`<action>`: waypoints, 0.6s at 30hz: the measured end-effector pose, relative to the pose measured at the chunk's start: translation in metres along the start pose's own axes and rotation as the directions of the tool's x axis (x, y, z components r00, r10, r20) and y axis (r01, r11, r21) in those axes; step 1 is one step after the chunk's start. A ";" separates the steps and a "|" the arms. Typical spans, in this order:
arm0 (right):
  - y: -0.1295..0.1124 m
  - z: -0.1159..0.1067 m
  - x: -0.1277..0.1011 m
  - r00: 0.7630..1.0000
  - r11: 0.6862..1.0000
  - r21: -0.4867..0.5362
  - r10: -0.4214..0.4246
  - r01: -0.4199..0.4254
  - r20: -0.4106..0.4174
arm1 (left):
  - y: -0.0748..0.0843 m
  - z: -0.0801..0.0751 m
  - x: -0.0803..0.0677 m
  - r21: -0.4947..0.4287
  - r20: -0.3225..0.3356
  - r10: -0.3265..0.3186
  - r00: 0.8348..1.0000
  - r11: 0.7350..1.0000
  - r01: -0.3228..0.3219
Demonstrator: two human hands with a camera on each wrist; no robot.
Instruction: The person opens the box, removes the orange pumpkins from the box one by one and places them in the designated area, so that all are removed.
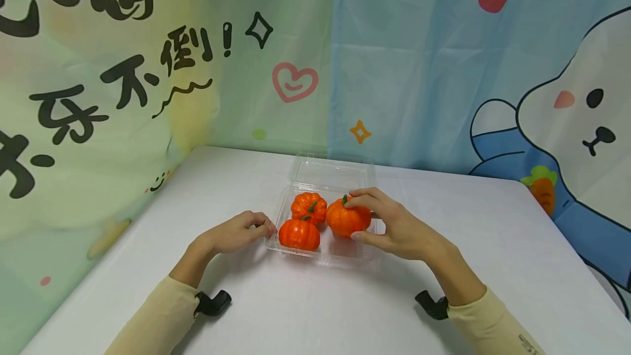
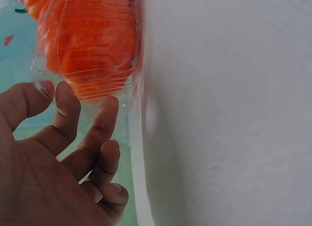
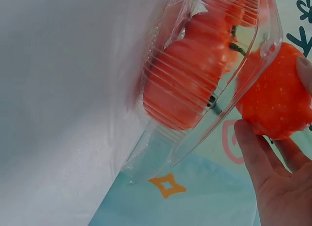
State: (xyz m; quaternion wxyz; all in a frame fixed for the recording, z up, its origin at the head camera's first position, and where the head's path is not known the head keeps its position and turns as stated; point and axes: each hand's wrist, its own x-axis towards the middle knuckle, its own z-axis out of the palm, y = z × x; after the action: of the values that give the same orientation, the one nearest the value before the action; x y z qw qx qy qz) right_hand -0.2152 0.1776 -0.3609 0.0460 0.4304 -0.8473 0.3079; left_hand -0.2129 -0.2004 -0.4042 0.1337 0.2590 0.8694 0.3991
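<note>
In the head view a clear plastic clamshell box [image 1: 345, 249] sits on the white table with its lid [image 1: 332, 173] folded back. Two small orange pumpkins with green stems, a rear one [image 1: 307, 205] and a front one [image 1: 298, 235], lie in its left part. My right hand [image 1: 394, 226] grips a third pumpkin [image 1: 345, 220], thumb on the near side and fingers over the far side. The right wrist view has this pumpkin [image 3: 277, 92] above the box's rim. My left hand [image 1: 239, 232] pinches the box's left rim between thumb and index finger, the other fingers curled loosely.
The white table [image 1: 315, 311] runs back to a printed cloth backdrop [image 1: 404, 70] right behind the lid. Black wrist mounts stick out from the left cuff [image 1: 214, 303] and the right cuff [image 1: 432, 305].
</note>
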 end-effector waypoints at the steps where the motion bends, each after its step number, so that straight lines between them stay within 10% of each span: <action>1: 0.001 -0.001 0.000 1.000 1.000 -0.001 -0.007 0.007 -0.008 | 0.000 0.000 0.000 0.003 0.001 0.002 1.000 1.000 -0.002; 18: 0.014 -0.014 -0.008 0.995 1.000 -0.009 0.016 -0.016 -0.102 | -0.001 0.000 0.001 0.003 0.010 -0.002 1.000 1.000 0.002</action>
State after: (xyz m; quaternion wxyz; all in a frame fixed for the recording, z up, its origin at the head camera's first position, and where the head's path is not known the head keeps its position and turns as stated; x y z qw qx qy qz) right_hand -0.2234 0.1969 -0.3594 0.0886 0.4071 -0.8487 0.3258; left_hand -0.2140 -0.2009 -0.4052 0.1379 0.2602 0.8695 0.3966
